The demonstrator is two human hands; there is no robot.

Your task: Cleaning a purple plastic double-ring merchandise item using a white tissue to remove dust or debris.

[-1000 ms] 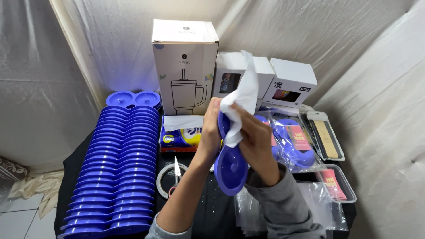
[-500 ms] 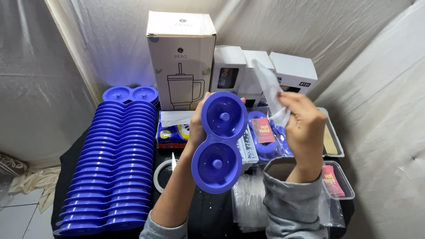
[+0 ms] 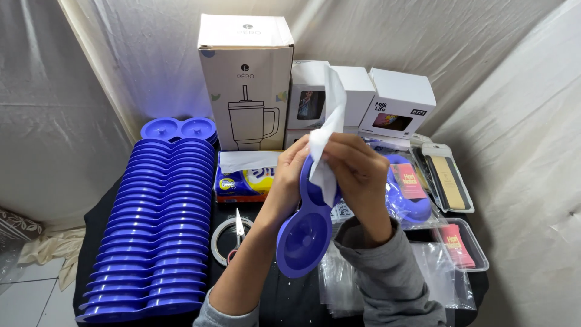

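Note:
My left hand [image 3: 289, 175] grips a blue plastic piece [image 3: 304, 233] made of two joined round dishes, held upright above the table. My right hand [image 3: 357, 172] presses a white tissue [image 3: 327, 130] against the upper dish, and the tissue's loose end sticks up past my fingers. The upper dish is mostly hidden behind the tissue and my right hand; the lower dish faces me.
A long row of the same blue pieces [image 3: 157, 224] fills the left side. Behind stand a tall tumbler box [image 3: 247, 82] and small white boxes [image 3: 400, 103]. A tissue pack [image 3: 245, 178], tape roll [image 3: 227, 241], scissors [image 3: 237, 233], bagged blue pieces [image 3: 408, 194] and clear bags [image 3: 345, 278] lie around.
My right hand, which had lifted the tissue away to the right, has come back onto the upper dish. The blue piece has tilted so its lower end points toward me.

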